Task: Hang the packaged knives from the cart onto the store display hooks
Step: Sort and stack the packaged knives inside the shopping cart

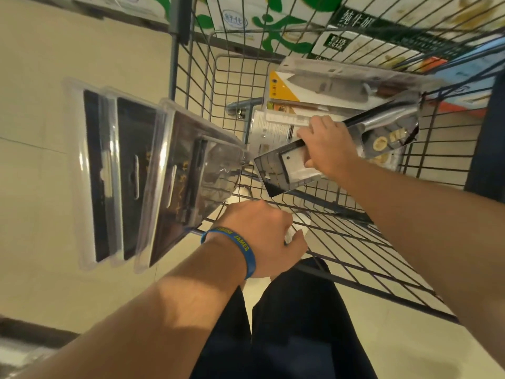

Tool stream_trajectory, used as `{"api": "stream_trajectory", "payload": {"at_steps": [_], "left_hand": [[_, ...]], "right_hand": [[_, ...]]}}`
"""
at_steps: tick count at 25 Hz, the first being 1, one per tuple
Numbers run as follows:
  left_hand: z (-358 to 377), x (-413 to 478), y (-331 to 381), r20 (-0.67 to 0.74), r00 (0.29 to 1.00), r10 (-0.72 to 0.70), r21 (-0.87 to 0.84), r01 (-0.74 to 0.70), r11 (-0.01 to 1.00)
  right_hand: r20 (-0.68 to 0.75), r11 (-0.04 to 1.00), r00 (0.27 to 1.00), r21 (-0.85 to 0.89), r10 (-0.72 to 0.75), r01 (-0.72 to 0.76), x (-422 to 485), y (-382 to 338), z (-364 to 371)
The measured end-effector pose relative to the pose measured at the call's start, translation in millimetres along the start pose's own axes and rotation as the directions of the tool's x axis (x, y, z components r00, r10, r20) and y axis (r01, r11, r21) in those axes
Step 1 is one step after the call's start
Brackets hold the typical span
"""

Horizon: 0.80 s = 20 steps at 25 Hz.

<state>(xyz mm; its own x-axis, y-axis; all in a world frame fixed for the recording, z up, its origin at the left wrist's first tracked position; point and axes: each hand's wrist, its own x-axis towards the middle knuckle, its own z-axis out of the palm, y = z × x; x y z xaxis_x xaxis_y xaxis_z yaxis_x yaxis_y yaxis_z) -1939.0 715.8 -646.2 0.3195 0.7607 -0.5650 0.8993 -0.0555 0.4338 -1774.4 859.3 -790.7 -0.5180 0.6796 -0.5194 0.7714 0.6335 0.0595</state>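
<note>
Fanning out at the far left, three clear plastic blister packs [131,170] with dark card inserts hang in the air over the beige tiled floor [41,132], outside the basket. Their lower right corners converge on the left hand [262,231], which lies just below and to the right of them. That hand is turned knuckles-up with fingers curled under, grasping the packs; the actual pinch is hidden behind the hand. A blue rubber wristband [246,250] with yellow lettering circles the wrist. Dark trousers [295,324] show below it.

Right of centre stands the grey wire cart [226,86]. Inside it, the black-backed packaged cleaver [284,170] lies tilted, blade end low left, handle end high right. The right hand [328,149] sits on the middle of this pack, fingers curled over its upper edge and thumb pressed on the clear face, gripping it. Beyond the hand, yellow-and-white carded knife packs [300,88] lie stacked on the basket floor, touching one another. Printed cartons [235,20] stand behind the cart's far wall.
</note>
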Motion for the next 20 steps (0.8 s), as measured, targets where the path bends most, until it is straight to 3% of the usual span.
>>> {"api": "stream_trajectory", "payload": {"at_steps": [4,7,9,10,12,15,16,18,20], "left_hand": [[-0.6,-0.8,-1.1,-0.01,1.0,-0.015,-0.022,0.015,1.0],[-3.6,1.4,0.2,0.04,0.999,-0.019,-0.022,0.02,1.0],[-0.8,0.7,-1.3,0.04,0.999,-0.008,-0.046,0.009,0.999],[-2.4,1.3,-0.3,0.044,0.999,-0.009,-0.044,0.011,0.999],[-5.7,3.4,2.6,0.076,0.995,-0.07,0.006,0.069,0.998],[-15.8,-3.2,12.4,0.165,0.946,-0.279,0.019,0.28,0.96],[-21.3,-8.4,17.1,0.207,0.917,-0.34,-0.071,0.361,0.93],[-45.6,-21.2,30.3,0.193,0.9,-0.391,-0.447,0.436,0.781],[-87.3,-31.0,46.6,0.037,0.903,-0.427,-0.736,0.314,0.6]], "right_hand": [[0.04,0.997,0.998,0.06,0.039,-0.041,-6.7,-6.5,-21.4],[-0.064,0.961,0.972,0.175,0.227,-0.213,-39.5,2.1,-59.5],[-0.129,0.868,0.916,0.391,0.38,-0.306,-66.0,2.5,-93.9],[-0.142,0.777,0.866,0.529,0.479,-0.343,-82.8,2.5,-112.6],[-0.095,0.497,0.763,0.808,0.639,-0.315,-118.1,4.1,-150.3],[0.071,0.097,0.716,0.977,0.694,-0.191,-172.0,8.4,-202.0],[0.116,-0.013,0.709,0.989,0.696,-0.149,-187.3,9.6,-217.3],[0.103,-0.162,0.701,0.987,0.706,0.018,-214.2,17.9,-245.6],[0.017,-0.18,0.708,0.971,0.706,0.157,-240.2,31.1,-274.6]]}}
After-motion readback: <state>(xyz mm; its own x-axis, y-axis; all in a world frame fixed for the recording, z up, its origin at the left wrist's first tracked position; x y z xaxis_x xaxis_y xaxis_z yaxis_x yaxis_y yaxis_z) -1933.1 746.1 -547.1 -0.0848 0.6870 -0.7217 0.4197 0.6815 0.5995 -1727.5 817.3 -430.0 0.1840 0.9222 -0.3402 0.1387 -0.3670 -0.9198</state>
